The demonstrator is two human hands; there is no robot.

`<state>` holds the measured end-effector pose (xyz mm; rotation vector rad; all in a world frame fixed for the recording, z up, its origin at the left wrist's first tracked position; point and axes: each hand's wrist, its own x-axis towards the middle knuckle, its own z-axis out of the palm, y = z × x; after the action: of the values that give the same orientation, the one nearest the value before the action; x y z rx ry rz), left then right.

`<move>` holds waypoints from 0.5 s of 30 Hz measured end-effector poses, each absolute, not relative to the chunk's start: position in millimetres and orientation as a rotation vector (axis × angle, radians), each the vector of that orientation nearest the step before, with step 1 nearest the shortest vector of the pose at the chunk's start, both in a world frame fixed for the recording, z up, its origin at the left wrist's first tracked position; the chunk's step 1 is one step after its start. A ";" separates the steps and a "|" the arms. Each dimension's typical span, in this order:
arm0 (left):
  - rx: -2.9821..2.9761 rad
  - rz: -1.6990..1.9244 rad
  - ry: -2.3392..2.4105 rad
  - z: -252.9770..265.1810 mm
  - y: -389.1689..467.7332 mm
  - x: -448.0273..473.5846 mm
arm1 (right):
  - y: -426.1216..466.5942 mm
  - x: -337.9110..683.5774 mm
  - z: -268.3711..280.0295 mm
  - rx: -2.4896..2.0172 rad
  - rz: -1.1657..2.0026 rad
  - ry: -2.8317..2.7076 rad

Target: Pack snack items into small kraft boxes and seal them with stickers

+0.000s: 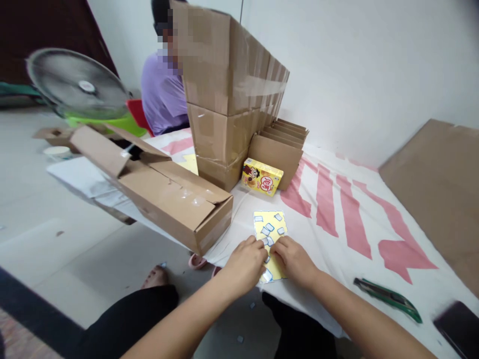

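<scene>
White wall (355,75) behind, fan (78,85) away on the left, and a desk (329,254) covered in white and pink, with cardboard all over it! Stacked cartons (228,124) tower at the back, and beyond them, to the left, sits a person in a purple top (162,97). Down at the near edge, here's the action: a yellow card (276,270) lying flat, dotted with small pale, blue-edged pieces (269,227). Left hand (247,257) on its left side, right hand (294,259) on its right, both curled, nearly meeting over the middle! Is either grip clenched on one of those pieces? Cannot tell, left or right; the bent fingers hide it. Just beyond the card, a yellow printed box (262,177) stands in front of upright cardboard panels (277,152). Long brown carton (168,194) to the left, far-end flaps raised. And over on the right, a green cutter (389,299) lies near a dark object (458,326), with a large cardboard piece (434,194) farther back.
</scene>
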<state>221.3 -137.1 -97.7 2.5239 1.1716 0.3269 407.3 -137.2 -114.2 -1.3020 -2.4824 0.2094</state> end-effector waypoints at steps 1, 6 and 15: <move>2.535 0.325 1.160 -97.8 -136.9 221.1 | -139.0 407.9 -115.1 -1.296 0.221 -2.510; 2.573 0.329 1.143 -97.7 -137.7 221.4 | -142.7 423.4 -105.2 -1.278 0.391 -2.485; 2.611 0.374 1.066 -107.7 -138.9 227.4 | -106.4 450.2 -108.8 -1.713 0.355 -2.090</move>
<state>227.4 -138.9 -107.7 2.6106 1.0659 0.3738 450.2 -106.4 -108.8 -1.7129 -2.0898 0.3551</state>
